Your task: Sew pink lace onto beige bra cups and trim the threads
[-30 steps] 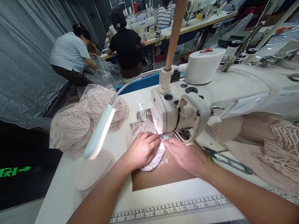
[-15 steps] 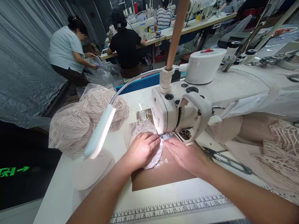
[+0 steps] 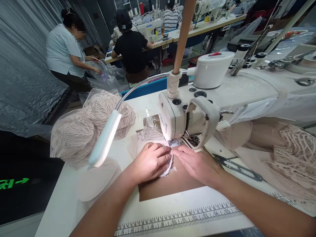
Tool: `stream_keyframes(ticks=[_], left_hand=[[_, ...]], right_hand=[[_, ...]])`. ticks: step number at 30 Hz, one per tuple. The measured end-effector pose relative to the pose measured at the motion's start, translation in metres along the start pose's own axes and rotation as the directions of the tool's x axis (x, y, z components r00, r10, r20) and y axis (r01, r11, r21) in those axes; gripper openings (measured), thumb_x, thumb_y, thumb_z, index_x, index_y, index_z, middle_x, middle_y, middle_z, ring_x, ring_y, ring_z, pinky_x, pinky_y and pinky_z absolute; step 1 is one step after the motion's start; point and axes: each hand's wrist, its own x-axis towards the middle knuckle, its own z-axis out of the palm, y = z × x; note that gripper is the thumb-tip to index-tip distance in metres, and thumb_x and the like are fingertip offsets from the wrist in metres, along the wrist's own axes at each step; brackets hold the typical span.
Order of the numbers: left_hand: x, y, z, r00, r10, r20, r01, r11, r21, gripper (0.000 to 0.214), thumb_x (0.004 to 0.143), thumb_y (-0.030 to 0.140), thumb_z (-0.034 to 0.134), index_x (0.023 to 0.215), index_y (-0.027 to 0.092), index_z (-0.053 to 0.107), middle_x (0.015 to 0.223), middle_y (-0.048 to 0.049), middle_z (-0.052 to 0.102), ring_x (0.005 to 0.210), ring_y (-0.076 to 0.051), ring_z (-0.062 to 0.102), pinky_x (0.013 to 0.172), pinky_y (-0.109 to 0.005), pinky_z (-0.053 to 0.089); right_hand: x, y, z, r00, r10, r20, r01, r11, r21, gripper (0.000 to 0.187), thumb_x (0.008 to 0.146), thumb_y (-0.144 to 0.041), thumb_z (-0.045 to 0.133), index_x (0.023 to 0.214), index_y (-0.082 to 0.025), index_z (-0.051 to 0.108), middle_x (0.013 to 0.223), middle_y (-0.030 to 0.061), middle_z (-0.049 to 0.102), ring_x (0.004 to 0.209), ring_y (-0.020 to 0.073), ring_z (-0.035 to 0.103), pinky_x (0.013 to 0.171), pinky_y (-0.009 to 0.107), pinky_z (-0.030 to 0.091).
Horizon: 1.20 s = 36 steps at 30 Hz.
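Note:
A pale lace fabric piece (image 3: 151,134) with a curved edge lies under the presser foot (image 3: 174,143) of a white sewing machine (image 3: 170,115). My left hand (image 3: 151,161) rests over the lace with its fingers together, pressing it close to the foot and covering much of it. From the other side, my right hand (image 3: 196,164) has its fingertips closed at the lace edge, just in front of the foot. Beneath both hands is a brown sheet (image 3: 172,189) on the white table. The needle point is too small to make out.
Lace fabric is heaped (image 3: 74,135) at the left, beside a lamp (image 3: 105,138) and a smooth beige piece (image 3: 96,184). Dark metal snips (image 3: 238,168) lie right of my hand, near more lace (image 3: 293,154). A printed ruler (image 3: 185,219) runs along the front. Co-workers are beyond.
The lace has moved slightly forward under the foot, with less of it showing below my left hand. Both hands stay close to the foot. The view has shifted a little.

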Motion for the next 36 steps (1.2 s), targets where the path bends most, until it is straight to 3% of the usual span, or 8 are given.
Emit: stream_keyframes(ticks=[8,19,28,36], left_hand=[[-0.0018,-0.0025,0.0015,1.000,0.021,0.008,-0.021,0.999,0.044,0.032,0.096,0.026,0.040,0.121,0.015,0.056,0.131,-0.0049,0.057,0.103,-0.022,0.052,0.086,-0.039,0.042],[-0.0021,-0.0040,0.0049,0.998,-0.063,0.017,0.063,0.998,0.017,0.044,0.093,0.035,0.041,0.129,0.012,0.050,0.136,-0.0069,0.052,0.108,-0.028,0.047,0.089,-0.045,0.040],[-0.0010,-0.0052,0.0031,0.997,-0.063,0.032,0.063,0.998,-0.003,0.043,0.093,0.035,0.039,0.129,0.014,0.051,0.135,-0.0063,0.052,0.108,-0.027,0.047,0.090,-0.044,0.039],[0.0050,0.0021,0.0019,0.988,-0.154,0.023,0.154,0.988,0.014,0.043,0.092,0.036,0.041,0.126,0.013,0.053,0.132,-0.0088,0.054,0.101,-0.027,0.049,0.085,-0.043,0.042]], right_hand=[[-0.0013,-0.0037,0.0010,0.998,0.016,0.063,-0.013,0.999,-0.048,0.031,0.087,-0.009,0.040,0.104,-0.017,0.065,0.077,0.0021,0.058,0.052,0.0097,0.038,0.051,0.027,0.027],[0.0017,-0.0055,-0.0006,0.998,0.044,0.037,-0.040,0.994,-0.097,0.031,0.087,-0.010,0.040,0.100,-0.017,0.068,0.076,0.0034,0.060,0.057,0.0120,0.042,0.051,0.027,0.028],[-0.0004,-0.0076,-0.0056,0.993,-0.023,0.114,0.028,0.999,-0.044,0.029,0.081,-0.007,0.045,0.098,-0.017,0.066,0.077,0.0021,0.055,0.060,0.0121,0.039,0.054,0.027,0.025],[0.0032,-0.0099,-0.0029,0.996,0.051,0.069,-0.040,0.988,-0.148,0.031,0.082,-0.008,0.044,0.099,-0.018,0.067,0.075,0.0030,0.060,0.056,0.0123,0.041,0.052,0.028,0.028]])
